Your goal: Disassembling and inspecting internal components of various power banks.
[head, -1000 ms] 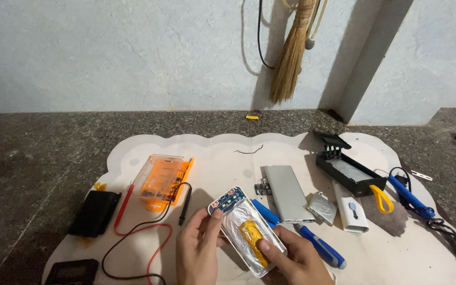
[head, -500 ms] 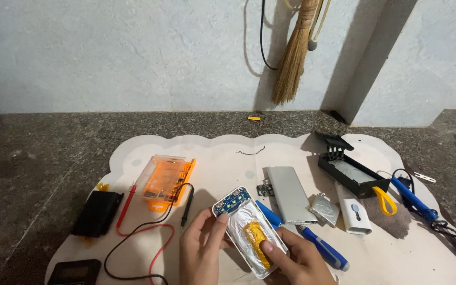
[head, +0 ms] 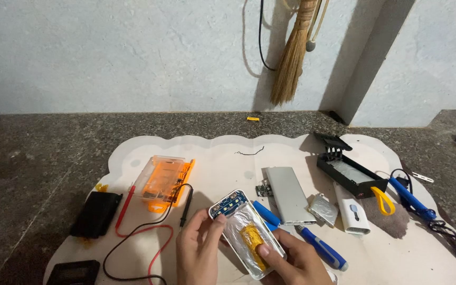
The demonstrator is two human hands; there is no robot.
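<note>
The opened power bank (head: 246, 232) lies tilted above the near edge of the white mat (head: 212, 153), just beside the blue screwdriver (head: 302, 237); its shell is white, with a small blue circuit board at the far end and a silver battery pouch bearing a patch of yellow tape. The left hand (head: 199, 253) grips its left edge with bent fingers, the thumb touching near the circuit board. The right hand (head: 296, 261) holds the lower right side, its thumb pressing on the yellow tape.

I'm looking at a makeshift repair spot on the floor of a plain room, not a proper workshop. A pale mat (head: 228, 153) lies on speckled stone floor (head: 38, 158), strewn with screwdrivers (head: 320, 249), multimeter leads (head: 138, 237) and opened device casings (head: 352, 177). A straw broom (head: 291, 58) hangs on the bare painted wall (head: 106, 53).
</note>
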